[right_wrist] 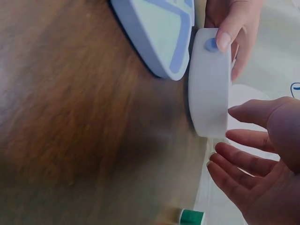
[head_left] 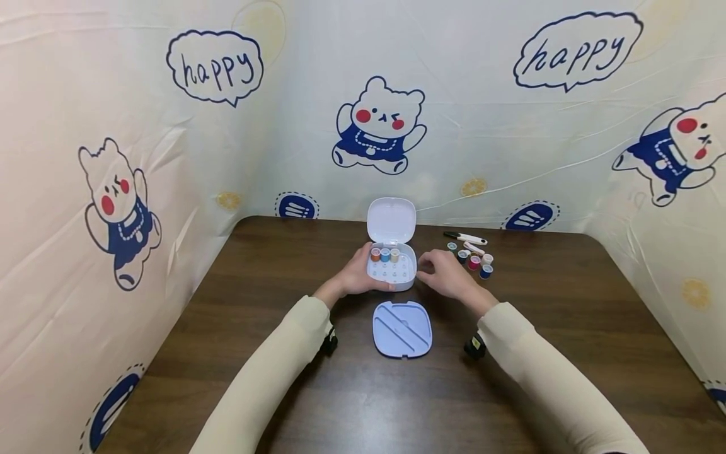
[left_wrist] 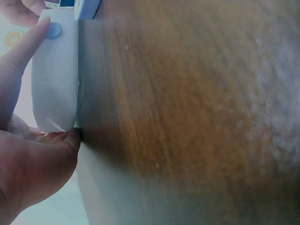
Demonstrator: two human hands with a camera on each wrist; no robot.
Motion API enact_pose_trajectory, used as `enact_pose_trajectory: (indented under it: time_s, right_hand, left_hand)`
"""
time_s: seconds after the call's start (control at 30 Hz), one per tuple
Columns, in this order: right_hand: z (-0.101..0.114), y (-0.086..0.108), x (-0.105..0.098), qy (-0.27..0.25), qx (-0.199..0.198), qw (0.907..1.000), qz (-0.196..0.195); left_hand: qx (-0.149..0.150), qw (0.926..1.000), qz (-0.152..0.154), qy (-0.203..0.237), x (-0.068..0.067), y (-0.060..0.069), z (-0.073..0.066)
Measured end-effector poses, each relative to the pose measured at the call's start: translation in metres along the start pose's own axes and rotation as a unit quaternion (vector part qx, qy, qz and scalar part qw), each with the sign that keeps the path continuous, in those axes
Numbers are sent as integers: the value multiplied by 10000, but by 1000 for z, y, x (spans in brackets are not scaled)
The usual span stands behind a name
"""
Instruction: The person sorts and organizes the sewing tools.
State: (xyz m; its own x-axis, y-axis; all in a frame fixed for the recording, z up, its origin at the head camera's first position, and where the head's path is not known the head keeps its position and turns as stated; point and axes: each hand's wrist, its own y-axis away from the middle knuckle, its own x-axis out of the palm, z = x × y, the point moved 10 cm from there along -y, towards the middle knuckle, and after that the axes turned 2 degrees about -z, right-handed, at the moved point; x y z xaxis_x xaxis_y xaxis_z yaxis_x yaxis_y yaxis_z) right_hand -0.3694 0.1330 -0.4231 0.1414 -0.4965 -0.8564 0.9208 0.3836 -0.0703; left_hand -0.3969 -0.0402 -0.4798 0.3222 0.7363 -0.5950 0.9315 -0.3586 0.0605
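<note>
A small white box with its lid raised holds an orange, a blue and a cream spool in its back row, with pegs in front. My left hand grips the box's left side, thumb along the front by the blue button. At the right side is my right hand, its fingers relaxed and spread, the thumb and index tips at or near the box wall. Nothing shows in the right hand.
A blue tray with diagonal ridges lies in front of the box. Several loose spools stand to the right, with a white and black tool behind them. A green spool shows in the right wrist view. Patterned cloth hangs behind the table.
</note>
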Motion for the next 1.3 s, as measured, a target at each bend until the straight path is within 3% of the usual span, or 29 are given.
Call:
enact_pose_trajectory:
  time_s: [0.27, 0.67, 0.83, 1.03, 1.3]
  right_hand:
    - [-10, 16, -6, 46, 175, 9998, 1]
    - [-31, 42, -23, 252, 287, 9974, -617]
    - [-49, 56, -35, 118, 921, 9917, -889]
    - [-75, 72, -50, 40, 1816, 9741, -1347]
    - [-100, 83, -60, -283, 2222, 9593, -1721]
  left_hand:
    - [44, 10000, -83, 31, -5, 11, -13]
    - [-11, 10000, -69, 41, -5, 12, -12]
    - [-13, 10000, -52, -1, -3, 10, -10]
    - [-1, 10000, -72, 12, -4, 10, -11]
    - [-7, 9999, -118, 73, -5, 11, -12]
